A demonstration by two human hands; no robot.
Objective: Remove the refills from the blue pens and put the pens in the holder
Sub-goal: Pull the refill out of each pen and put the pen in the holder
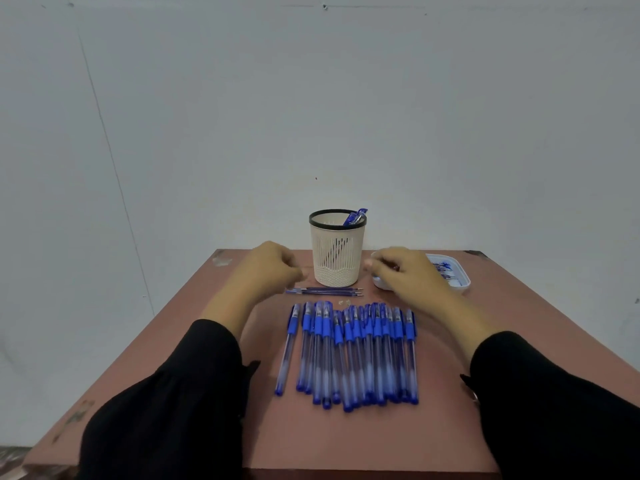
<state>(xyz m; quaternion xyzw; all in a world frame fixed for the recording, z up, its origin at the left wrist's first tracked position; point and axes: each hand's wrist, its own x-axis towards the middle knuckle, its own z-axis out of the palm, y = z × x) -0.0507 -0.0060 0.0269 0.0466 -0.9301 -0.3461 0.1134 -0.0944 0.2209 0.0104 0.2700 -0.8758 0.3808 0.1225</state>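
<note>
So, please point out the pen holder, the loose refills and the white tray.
pen holder (336,251): head view, on its front wall.
loose refills (329,291): head view, middle of the thin rods.
white tray (464,277): head view, right rim.

1. A reddish-brown square table top (194,358), scuffed pale at its far left corner and along its left edge;
2. A plain grey-white wall (311,98) behind it, with a thin slanting line down its left part;
3. A shallow white rectangular plastic tray (462,284) at the table's far right, blue-stained inside.
</note>
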